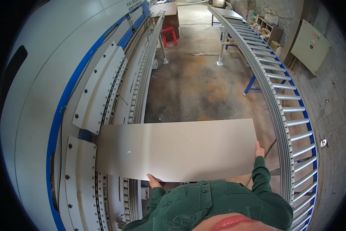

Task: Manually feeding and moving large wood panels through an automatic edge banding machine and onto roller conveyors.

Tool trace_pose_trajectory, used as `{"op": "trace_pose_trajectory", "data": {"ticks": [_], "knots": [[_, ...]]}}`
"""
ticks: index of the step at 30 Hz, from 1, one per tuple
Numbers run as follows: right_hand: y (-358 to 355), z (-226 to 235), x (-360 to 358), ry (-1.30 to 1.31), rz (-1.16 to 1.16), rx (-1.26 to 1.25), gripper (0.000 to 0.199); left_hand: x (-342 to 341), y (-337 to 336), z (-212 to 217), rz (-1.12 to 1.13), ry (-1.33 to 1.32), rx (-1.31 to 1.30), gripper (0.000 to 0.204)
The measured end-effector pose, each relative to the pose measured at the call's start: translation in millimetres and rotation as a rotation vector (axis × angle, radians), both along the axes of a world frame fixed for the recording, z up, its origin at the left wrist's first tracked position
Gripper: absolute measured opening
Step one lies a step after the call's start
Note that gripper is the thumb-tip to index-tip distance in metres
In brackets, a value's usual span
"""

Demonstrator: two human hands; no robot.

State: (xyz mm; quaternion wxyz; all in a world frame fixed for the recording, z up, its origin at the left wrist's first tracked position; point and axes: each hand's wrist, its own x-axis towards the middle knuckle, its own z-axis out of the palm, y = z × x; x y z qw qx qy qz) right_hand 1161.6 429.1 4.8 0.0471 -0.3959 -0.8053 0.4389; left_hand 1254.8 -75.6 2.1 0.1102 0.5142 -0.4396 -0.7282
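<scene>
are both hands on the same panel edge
No, the left hand holds the near edge of the panel, the right hand its right edge.

Workshop interior, identified by 1 roller conveyor (299,122); left of the conveyor, a stained bare floor (192,84) and a large blue-trimmed machine (36,100); right of it, 1 grey control cabinet (311,48) and a brick wall (336,104).

A smooth, faintly satiny finish is shown by the beige panel (196,152), while glossy metal is seen in the rollers (298,123). The machine casing (46,73) is smoothly coated; matt cloth is seen in the green jacket (223,200), rough brickwork in the wall (335,107).
</scene>
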Motion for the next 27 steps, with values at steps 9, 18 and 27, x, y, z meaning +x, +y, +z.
{"op": "trace_pose_trajectory", "data": {"ticks": [9,18,27], "knots": [[-15,27,-63,-0.074,0.011,0.069,0.071,-64,6,5,0.07,0.062,0.008,0.073],[-17,25,-113,-0.03,0.079,-0.033,0.065,-127,9,-15,0.307,0.056,-0.371,0.069],[-3,-3,-175,0.099,0.182,-0.155,0.056,-202,24,0,0.411,-0.122,-0.558,0.068]]}}
